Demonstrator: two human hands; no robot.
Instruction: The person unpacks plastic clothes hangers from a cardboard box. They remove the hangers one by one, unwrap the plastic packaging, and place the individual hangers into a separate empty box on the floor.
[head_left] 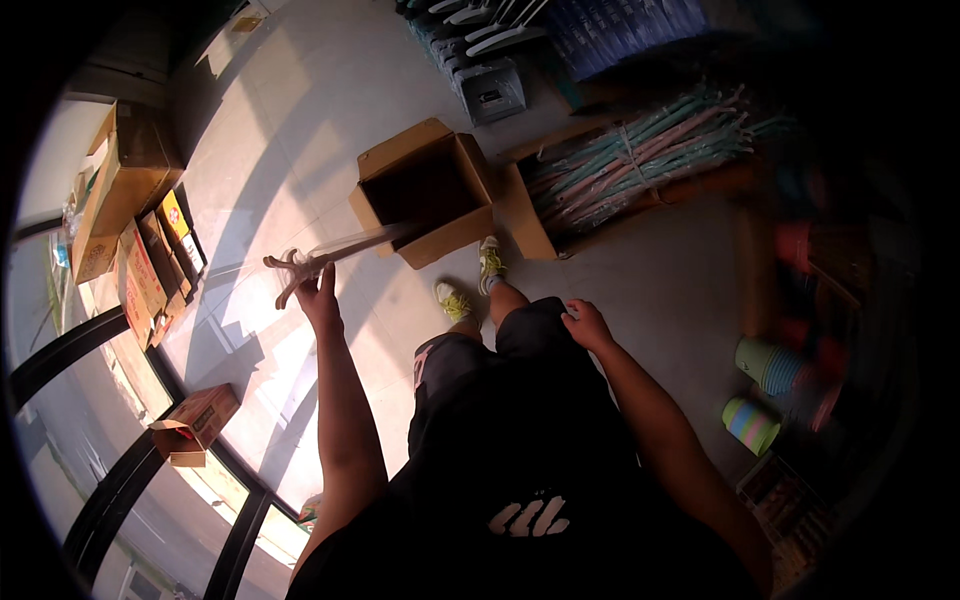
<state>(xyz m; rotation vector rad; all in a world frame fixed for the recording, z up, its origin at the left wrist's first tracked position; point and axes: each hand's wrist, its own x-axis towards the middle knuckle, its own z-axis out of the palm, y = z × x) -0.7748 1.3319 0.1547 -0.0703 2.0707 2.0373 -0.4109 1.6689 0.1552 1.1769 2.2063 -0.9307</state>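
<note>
My left hand [322, 295], out to the left, is closed around a long, thin thing in clear plastic [355, 242]. Several curved brownish ends spread from it beyond my fingers; I cannot make out its exact kind. Its far end reaches over an open cardboard box [425, 200] on the floor, whose inside is dark. My right hand [587, 325] hangs beside my right thigh with loosely bent fingers and nothing visible in it.
Right of the open box lies a carton [526, 215] with plastic-wrapped green and pink poles [640, 160]. Dustpans [492, 92] stand beyond. Stacked plastic baskets [750, 425] are at the right. Cartons [125, 190] and a small open box [200, 420] line the glass wall.
</note>
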